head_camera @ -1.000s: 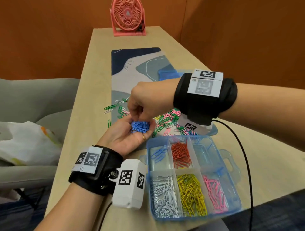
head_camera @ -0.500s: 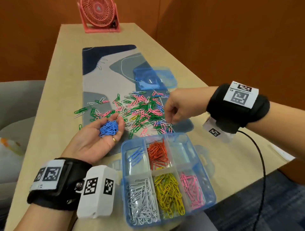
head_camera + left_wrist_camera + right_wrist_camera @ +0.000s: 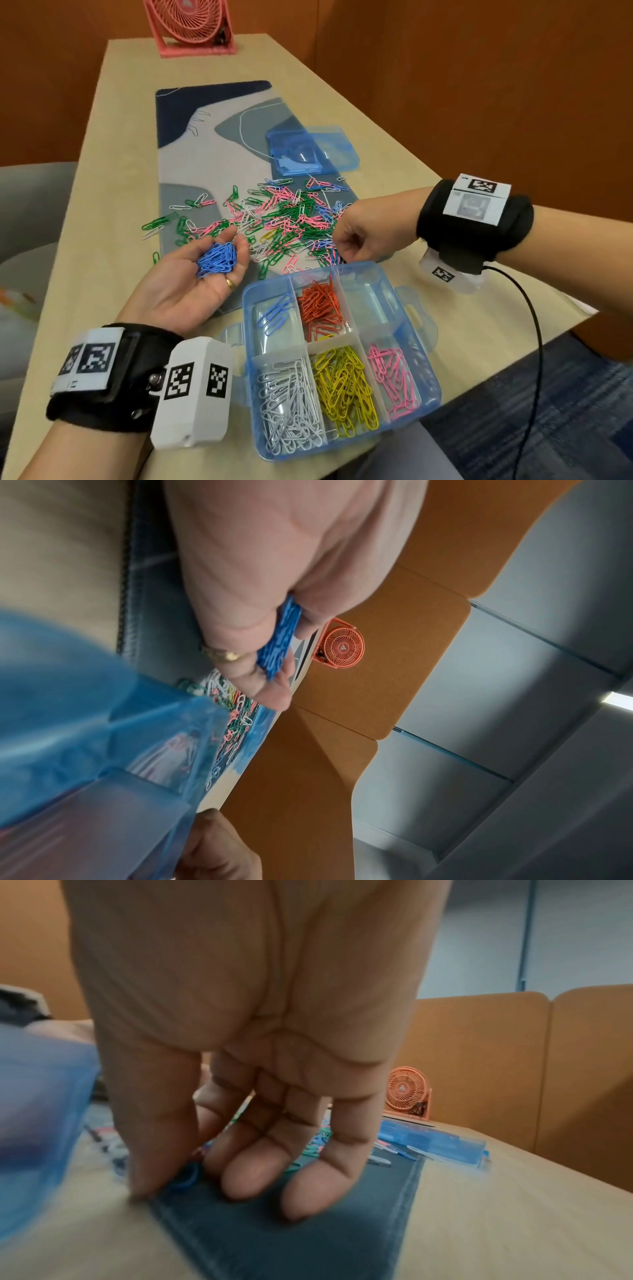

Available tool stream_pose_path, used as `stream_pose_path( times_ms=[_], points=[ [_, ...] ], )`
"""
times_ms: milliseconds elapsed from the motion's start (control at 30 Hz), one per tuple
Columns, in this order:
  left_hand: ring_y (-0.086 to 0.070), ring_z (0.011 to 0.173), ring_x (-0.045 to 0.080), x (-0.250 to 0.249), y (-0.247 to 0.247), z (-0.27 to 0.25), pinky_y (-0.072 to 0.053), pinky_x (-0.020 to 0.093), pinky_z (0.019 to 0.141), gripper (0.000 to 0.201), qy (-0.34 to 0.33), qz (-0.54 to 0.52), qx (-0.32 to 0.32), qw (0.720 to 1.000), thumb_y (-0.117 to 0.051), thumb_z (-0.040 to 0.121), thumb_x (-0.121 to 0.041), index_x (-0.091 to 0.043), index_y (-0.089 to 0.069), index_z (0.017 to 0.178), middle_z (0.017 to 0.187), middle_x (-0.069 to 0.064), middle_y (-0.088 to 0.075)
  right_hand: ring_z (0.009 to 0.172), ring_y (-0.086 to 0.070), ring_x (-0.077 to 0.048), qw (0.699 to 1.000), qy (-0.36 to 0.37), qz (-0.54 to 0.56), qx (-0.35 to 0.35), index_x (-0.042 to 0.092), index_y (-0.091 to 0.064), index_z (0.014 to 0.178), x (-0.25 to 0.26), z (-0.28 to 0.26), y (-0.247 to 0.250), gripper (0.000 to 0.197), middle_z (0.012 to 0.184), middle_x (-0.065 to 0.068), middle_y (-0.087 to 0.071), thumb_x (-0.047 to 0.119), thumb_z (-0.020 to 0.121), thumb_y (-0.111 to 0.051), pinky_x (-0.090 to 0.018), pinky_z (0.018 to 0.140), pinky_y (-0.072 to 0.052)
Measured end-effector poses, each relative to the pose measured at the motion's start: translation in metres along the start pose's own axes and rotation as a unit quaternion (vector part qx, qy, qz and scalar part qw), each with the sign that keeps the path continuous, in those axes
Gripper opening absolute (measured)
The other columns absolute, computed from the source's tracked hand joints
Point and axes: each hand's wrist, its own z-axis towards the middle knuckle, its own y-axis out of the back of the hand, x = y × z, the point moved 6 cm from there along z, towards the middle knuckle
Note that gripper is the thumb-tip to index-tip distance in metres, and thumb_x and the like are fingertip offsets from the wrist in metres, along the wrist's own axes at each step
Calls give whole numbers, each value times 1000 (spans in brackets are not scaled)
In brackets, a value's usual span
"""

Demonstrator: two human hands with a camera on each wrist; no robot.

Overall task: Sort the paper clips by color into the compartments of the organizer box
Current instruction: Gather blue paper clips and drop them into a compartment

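At the near edge of the tabletop (image 3: pixel 102 144) sits the organizer box (image 3: pixel 424 377), lid off, overhanging the edge slightly. Its near row holds white clips (image 3: pixel 291 407), yellow clips (image 3: pixel 346 387) and pink clips (image 3: pixel 394 380); the far row holds a few blue clips (image 3: pixel 274 313), orange clips (image 3: pixel 320 306) and one compartment with no clips visible.

Just beyond the box's left corner, the left hand (image 3: pixel 191 277) is cupped palm-up, its grip loose around a bundle of blue clips (image 3: pixel 217 258) that rest on the curled fingers. To the right, at the mat's near edge, the right hand (image 3: pixel 359 234) points fingers-down; in the right wrist view its grip is narrow, thumb and forefinger closing on one blue clip (image 3: pixel 186 1176) lying on the mat (image 3: pixel 205 144).

Farther out, the mixed pile (image 3: pixel 284 219) of mostly green, pink, white and blue clips spreads across the mat. Behind it lies the blue lid (image 3: pixel 308 150), and at the far edge stands a pink fan (image 3: pixel 191 24).

The risks, as I judge them: the cupped palm is tilted and open, so clips could slide off while attention is elsewhere. Clips in the pile interlock, so a pinch may drag up a wrong colour. A bump from the left wrist could push the overhanging box off.
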Motion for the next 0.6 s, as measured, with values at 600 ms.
stream_pose_path(
  times_ms=[600],
  points=[
    [-59,86,20,1,-3,-1,-58,28,61,31,-22,19,-2,1000,-36,100,-15,4,-61,96,87,14,-61,71,-58,-5,998,2,-20,-54,18,-74,99,1,15,14,16,87,4,-71,17,83,-72,-12,65,-43]
  ],
)
